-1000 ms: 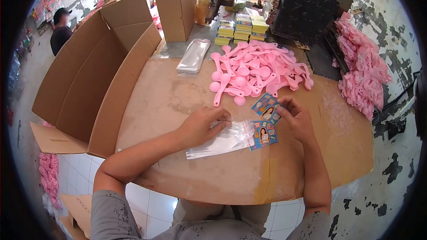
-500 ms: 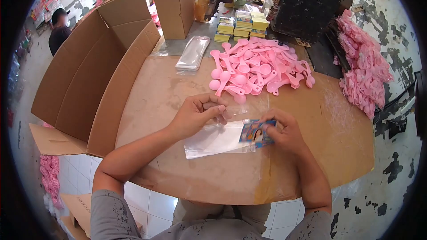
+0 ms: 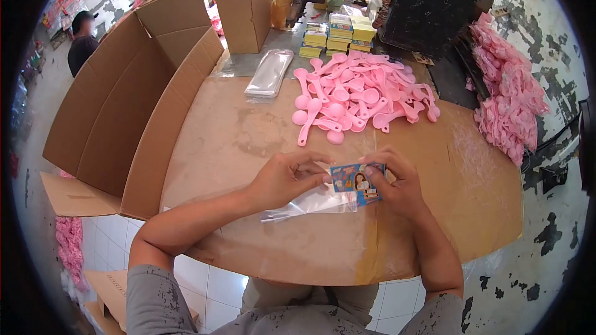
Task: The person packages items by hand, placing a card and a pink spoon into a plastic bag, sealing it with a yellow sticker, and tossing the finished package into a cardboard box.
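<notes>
My right hand pinches a small blue printed card with a figure on it. Another blue card shows beneath it, by the same fingers. At the card's left edge is my left hand, its thumb and forefinger curved and apart; the thumb tip is close to or touching the card. Under both hands a clear plastic bag lies on the cardboard-covered table, partly beneath the cards. Past my hands lies a heap of pink plastic spoons.
A stack of clear bags lies beyond, near piled cards. A large open carton stands left, a tall box behind. Pink bagged goods hang right of a black machine. A person is far left.
The card has come up and left into plainer view, uncovering another card below. My left hand has moved slightly down and right to its edge. A spoon in the heap's near edge lies differently.
</notes>
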The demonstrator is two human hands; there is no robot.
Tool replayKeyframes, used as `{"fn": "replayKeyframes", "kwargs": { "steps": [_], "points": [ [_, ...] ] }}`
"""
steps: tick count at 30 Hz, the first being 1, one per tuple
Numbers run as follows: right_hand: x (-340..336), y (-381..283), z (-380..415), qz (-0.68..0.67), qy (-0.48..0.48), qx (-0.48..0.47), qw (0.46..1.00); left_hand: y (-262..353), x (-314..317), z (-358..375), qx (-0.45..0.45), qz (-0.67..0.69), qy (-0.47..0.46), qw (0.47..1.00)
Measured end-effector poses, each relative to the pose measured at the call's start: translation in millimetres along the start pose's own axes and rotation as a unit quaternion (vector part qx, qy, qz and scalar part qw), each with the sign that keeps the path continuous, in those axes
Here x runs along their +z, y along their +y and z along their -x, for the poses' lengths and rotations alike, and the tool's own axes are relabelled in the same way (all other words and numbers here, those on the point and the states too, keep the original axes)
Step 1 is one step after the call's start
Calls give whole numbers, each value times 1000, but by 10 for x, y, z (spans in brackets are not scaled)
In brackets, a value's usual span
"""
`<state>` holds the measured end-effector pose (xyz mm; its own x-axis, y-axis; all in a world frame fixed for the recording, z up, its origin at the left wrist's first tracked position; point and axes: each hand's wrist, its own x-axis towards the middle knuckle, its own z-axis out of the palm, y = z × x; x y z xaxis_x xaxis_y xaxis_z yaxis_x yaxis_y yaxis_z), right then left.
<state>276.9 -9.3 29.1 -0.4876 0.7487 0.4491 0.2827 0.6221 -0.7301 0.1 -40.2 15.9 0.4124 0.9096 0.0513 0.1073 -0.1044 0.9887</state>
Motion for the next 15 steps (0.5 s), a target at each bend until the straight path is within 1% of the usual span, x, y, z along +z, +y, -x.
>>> {"fn": "replayKeyframes", "kwargs": {
  "steps": [1,2,4,5,7,8,10,11,12,13,14,15],
  "points": [
    [3,-41,-17,43,-20,-41,998,53,19,16,-8,-42,-9,999],
    [46,-115,-9,-12,-10,23,1000,100,35,27,-14,-85,-18,996],
    [184,-273,21,-122,13,148,981,154,68,57,1,-101,-46,994],
    [221,-269,18,-150,52,149,976,167,75,62,9,-109,-60,992],
    [299,-185,36,-207,125,152,958,86,71,41,-8,-53,-50,997],
    [324,-127,64,-225,118,165,953,31,68,31,-17,-24,-45,999],
    [337,-64,87,-260,104,189,941,-55,62,-3,4,61,-29,998],
    [305,-49,76,-177,47,102,978,-80,57,-16,16,104,-23,994],
    [258,-62,22,-90,-12,14,996,-71,43,-17,11,81,-27,996],
    [210,-72,-23,-1,-70,-73,995,-62,24,-10,5,58,-33,998],
    [160,-50,-40,-7,-74,-36,997,-54,17,-9,0,36,-38,999],
    [98,11,-50,-14,-78,-1,997,-58,29,-24,-5,68,-30,997]
  ]
}}
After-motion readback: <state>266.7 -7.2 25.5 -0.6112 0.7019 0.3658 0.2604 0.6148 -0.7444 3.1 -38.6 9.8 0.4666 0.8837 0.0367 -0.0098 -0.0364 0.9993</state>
